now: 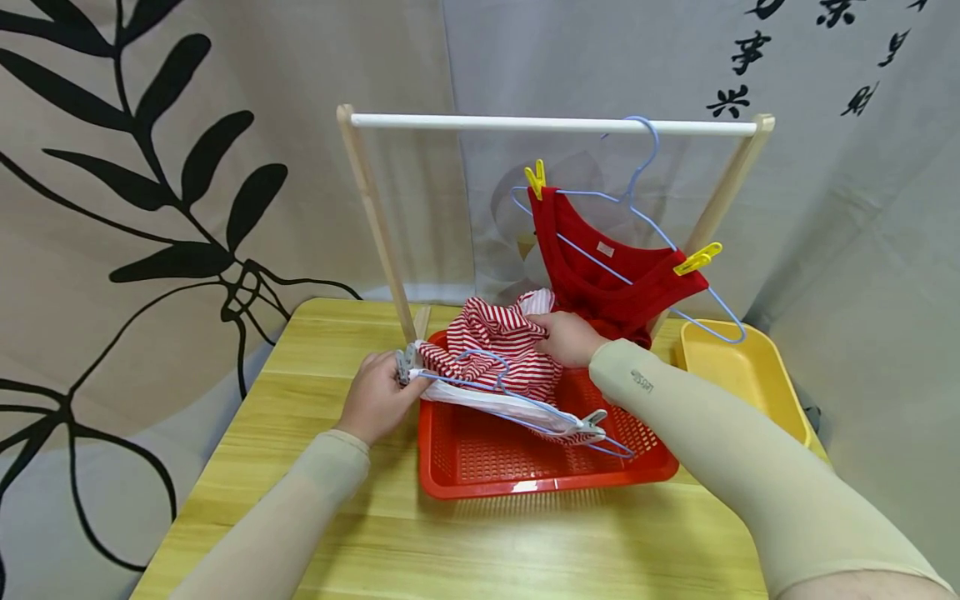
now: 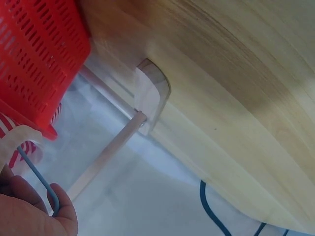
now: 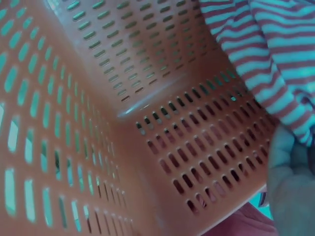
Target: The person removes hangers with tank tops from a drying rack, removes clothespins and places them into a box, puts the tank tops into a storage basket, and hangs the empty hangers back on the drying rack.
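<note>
The left hand (image 1: pixel 378 396) grips one end of a blue wire hanger (image 1: pixel 517 400) at the left rim of the red basket (image 1: pixel 540 479), its fingers curled round the wire and a grey clip (image 1: pixel 405 365) there. In the left wrist view only the fingertips show, low in the corner, with the blue wire running between them; the rest of that hand is cut off. The right hand (image 1: pixel 570 337) is clenched on the red-and-white striped garment (image 1: pixel 498 342), which lies bunched over the hanger at the basket's back-left corner. How many fingers close on the cloth cannot be made out, since the fabric covers them. In the right wrist view the hand is a blurred shape at the lower right edge. A white hem (image 1: pixel 510 407) stretches along the hanger's lower bar to a second grey clip (image 1: pixel 594 421) above the basket's middle.

The basket sits mid-table, toward the back edge of the wooden table (image 1: pixel 315 500). Behind it stands a wooden drying rack (image 1: pixel 555 125), from whose rail a red top (image 1: pixel 607 279) hangs on another blue hanger, pinned by two yellow pegs (image 1: pixel 697 258). The right forearm hides the top's lower edge. A yellow tray (image 1: pixel 742 367) stands at the table's right edge, partly cut off by that arm.
</note>
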{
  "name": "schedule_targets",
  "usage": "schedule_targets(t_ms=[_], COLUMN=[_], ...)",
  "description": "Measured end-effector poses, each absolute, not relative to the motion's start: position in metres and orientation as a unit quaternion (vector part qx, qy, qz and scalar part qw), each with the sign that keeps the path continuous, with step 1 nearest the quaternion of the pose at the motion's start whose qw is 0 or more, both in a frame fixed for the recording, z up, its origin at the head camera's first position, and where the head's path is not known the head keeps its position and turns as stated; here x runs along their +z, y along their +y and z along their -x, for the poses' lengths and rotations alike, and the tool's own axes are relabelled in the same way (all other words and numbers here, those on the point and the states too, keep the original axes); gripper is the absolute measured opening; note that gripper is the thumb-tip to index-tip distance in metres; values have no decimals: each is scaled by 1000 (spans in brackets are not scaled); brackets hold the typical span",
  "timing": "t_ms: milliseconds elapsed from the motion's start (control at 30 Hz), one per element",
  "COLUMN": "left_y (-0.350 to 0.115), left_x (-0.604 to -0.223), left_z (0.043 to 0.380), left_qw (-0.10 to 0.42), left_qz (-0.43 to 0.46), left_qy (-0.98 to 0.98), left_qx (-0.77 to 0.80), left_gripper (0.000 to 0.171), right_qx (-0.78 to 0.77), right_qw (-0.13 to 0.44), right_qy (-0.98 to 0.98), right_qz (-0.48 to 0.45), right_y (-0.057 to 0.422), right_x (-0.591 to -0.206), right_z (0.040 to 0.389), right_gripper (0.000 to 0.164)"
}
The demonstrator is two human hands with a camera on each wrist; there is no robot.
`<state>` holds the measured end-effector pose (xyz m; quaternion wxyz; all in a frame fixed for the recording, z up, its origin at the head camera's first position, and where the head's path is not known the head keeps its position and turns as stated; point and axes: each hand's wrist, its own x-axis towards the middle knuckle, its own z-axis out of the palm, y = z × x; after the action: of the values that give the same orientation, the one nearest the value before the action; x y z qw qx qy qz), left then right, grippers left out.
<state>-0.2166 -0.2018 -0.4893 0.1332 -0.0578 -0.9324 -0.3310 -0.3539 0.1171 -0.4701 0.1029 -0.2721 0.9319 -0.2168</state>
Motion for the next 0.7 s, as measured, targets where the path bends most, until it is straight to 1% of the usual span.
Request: schedule_targets(t_ms=[133, 200, 500, 700], left_y=[-202, -202, -201, -201], left_x=[-490, -490, -490, -492], left_z=[217, 217, 216, 216], left_qw=[140, 143, 144, 147], left_qz=[62, 64, 65, 65], left_qy=[-931, -930, -928, -929], left_qx=[-331, -331, -336, -333], left_gripper=[23, 24, 22, 26], right_qx=[-232, -246, -295, -344], right_qw=[61, 48, 26, 34], right_qy=[933, 931, 921, 910], right_qz=[269, 266, 253, 228], right_y=[119, 120, 128, 135], right_x=[-469, -469, -460, -453], right_z=[353, 352, 345, 336], right_gripper=[42, 37, 29, 24])
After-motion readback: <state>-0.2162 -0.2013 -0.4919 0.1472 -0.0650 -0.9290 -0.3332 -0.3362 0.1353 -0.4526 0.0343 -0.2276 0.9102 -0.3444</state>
